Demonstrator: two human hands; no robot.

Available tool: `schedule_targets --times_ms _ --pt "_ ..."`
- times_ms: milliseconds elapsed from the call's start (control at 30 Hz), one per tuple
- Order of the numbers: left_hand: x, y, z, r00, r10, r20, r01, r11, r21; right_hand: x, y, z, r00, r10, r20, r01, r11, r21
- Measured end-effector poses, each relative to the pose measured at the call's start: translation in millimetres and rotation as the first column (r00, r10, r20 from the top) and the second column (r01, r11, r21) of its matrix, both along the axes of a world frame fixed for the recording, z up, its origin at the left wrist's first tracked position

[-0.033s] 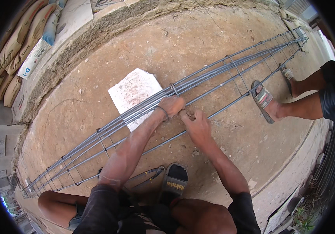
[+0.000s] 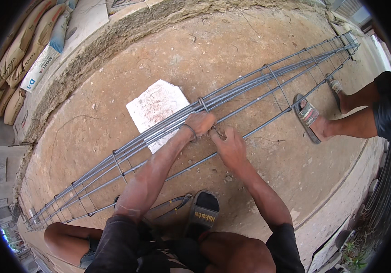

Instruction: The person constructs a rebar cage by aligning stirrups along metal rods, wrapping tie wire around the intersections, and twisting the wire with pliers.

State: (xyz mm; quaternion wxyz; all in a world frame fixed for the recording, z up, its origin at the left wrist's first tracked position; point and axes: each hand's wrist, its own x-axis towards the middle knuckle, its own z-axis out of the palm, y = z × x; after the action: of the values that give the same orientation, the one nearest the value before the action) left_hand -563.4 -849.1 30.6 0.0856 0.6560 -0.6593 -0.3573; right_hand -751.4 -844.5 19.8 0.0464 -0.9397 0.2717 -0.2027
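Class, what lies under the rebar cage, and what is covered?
Beneath the rebar cage, part of a white slab and brown ground are visible. The cage covers strips of both; what lies there cannot be seen.

Long, narrow grey rebar cage (image 2: 236, 93), lying diagonally over brown ground (image 2: 204, 63).

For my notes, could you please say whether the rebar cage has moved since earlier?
No: the rebar cage shows no visible shift either way against the white slab.

The steel-bar cage (image 2: 236, 93) is grey and the slab (image 2: 154, 107) white, mottled with reddish brown. The ground (image 2: 250, 45) is tan, the near sandal (image 2: 205, 214) dark grey with yellow lettering. The stacked sacks (image 2: 25, 45) are brown, one bag (image 2: 43, 61) white and blue.
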Motion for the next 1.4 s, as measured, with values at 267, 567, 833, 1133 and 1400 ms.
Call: schedule_targets --times_ms 267,567,833,1133,1400 --pt "17.4 1.6 -19.5 0.967 -0.183 0.178 0.212 0.964 -0.159 2.5 -16.8 7.7 0.978 0.176 -0.113 -0.182 0.982 -0.048" --pt "-1.3 52.4 26.8 0.7 0.502 -0.508 -0.521 0.846 0.119 -2.7 -30.9 0.1 0.966 0.228 0.124 -0.236 0.97 0.056" --pt "-0.5 56.9 -14.0 0.988 0.07 -0.135 -0.138 0.786 -0.603 19.9 -36.5 11.9 0.96 0.056 0.276 -0.149 0.933 0.328" --pt "-15.0 37.9 -36.9 0.934 0.208 -0.29 -0.354 0.649 -0.674 20.0 -47.4 47.9 0.996 -0.089 0.032 0.05 0.786 0.616" --pt "3.5 13.4 -25.8 0.944 0.183 -0.276 -0.311 0.773 -0.553 22.4 -14.1 14.0 0.98 -0.191 0.063 0.109 0.764 0.636"
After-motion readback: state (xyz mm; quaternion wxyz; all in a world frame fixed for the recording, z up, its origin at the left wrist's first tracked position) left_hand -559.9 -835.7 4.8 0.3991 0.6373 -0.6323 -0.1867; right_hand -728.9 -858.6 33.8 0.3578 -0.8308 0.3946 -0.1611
